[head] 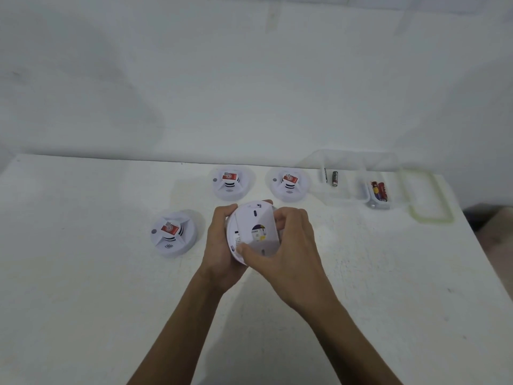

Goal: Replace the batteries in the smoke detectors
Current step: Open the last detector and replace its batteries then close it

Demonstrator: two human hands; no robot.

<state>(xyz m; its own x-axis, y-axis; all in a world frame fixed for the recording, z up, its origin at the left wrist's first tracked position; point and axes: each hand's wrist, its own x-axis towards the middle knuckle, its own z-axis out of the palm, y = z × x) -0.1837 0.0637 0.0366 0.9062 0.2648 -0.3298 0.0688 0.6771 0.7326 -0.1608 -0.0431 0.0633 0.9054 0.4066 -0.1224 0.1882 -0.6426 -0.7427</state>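
Observation:
A white round smoke detector (254, 230) is held above the table with its back side toward me, a round label at its middle. My left hand (220, 247) grips its left rim from underneath. My right hand (283, 245) grips the back plate, thumb on the lower part and fingers curled over the right rim. Three more white detectors stand face up with red stickers: one at the left (173, 233), two at the back (231, 183) (290, 184). Black batteries (335, 178) and red ones (379, 191) lie in clear trays.
The clear tray with black batteries (327, 194) and the smaller clear tray with red batteries (373, 202) stand at the back right of the white table (83, 287). A white wall rises right behind the table. The table's right edge runs diagonally at the right.

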